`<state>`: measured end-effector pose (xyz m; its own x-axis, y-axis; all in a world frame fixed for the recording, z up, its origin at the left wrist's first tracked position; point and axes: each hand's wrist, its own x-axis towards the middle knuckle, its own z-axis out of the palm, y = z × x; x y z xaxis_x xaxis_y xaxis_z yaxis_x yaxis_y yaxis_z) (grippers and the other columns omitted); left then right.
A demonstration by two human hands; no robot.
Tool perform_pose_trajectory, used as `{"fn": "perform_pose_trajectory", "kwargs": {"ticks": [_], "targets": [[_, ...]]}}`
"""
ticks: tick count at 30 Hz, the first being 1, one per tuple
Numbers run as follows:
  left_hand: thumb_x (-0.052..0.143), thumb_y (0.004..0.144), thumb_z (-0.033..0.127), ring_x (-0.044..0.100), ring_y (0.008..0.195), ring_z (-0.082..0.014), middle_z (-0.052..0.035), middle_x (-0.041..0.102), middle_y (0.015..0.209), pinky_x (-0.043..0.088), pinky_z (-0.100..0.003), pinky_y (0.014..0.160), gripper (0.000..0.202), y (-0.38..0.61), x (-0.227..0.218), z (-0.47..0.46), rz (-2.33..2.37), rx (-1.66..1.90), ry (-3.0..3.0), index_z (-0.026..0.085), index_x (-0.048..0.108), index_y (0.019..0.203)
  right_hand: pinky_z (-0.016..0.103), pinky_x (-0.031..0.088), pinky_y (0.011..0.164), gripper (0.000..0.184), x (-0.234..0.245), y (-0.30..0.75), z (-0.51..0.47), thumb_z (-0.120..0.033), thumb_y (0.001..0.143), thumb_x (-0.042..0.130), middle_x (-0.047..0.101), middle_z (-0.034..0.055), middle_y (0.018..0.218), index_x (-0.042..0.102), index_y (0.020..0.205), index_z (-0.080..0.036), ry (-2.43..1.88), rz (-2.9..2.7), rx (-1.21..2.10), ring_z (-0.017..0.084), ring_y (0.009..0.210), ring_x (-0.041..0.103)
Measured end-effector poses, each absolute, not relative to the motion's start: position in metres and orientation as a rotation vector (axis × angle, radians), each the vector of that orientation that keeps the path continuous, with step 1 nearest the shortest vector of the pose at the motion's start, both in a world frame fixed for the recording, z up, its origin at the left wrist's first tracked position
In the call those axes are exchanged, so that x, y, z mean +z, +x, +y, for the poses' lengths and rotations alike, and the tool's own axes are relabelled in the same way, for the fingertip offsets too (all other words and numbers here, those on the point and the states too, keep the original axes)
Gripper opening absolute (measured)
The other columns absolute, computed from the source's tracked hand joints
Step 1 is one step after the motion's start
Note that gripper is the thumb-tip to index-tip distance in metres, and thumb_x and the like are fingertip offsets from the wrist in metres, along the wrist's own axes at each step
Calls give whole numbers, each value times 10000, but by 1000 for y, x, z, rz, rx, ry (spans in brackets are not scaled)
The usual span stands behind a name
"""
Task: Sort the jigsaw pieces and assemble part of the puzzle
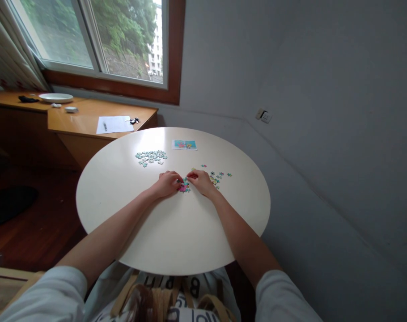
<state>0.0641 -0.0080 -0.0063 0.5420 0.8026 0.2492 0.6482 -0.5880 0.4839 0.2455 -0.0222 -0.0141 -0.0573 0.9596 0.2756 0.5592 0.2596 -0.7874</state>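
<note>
The pink-and-teal jigsaw cluster (184, 188) lies on the round white tabletop (176, 237) between left hand (169, 183) and right hand (202, 182) — fingers curled (whether gripping pieces, cannot tell). Probably light, stiff; hold by outer edges.

From my remote seat, the head camera gives me only one place with readable lettering: the pale cloth garment (208, 279) across the wearer's lap, printed with bold black capitals (194, 282). I can make out a "B" there, with what looks like a "Y" or similar shape beside it. Further left I get only partial strokes, interrupted by flat tan fabric straps (123, 295). Larger dark characters below run off my bottom edge, so I can't read a word. On the white rectangular paper sheet (119, 125), any writing is too small for me.
</note>
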Motion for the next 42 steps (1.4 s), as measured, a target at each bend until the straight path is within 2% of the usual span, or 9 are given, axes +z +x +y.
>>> {"fn": "perform_pose_trajectory", "kwargs": {"ticks": [13,42], "targets": [[529,765,214,579,973,-222,-36,677,993,420,-360,933,220,64,-7,-7,1193,642,2445,232,723,867,261,487,721,67,-14,244,-22,-158,726,632,701,39,748,692,754,-146,-1396,-1694,672,139,707,637],[537,758,191,581,961,-217,-32,684,977,422,-353,930,213,64,-9,-7,1195,668,2427,237,722,854,240,467,687,139,-8,243,-28,-116,743,576,687,12,719,701,764,-173,-1477,-1836,567,128,695,614]]}}
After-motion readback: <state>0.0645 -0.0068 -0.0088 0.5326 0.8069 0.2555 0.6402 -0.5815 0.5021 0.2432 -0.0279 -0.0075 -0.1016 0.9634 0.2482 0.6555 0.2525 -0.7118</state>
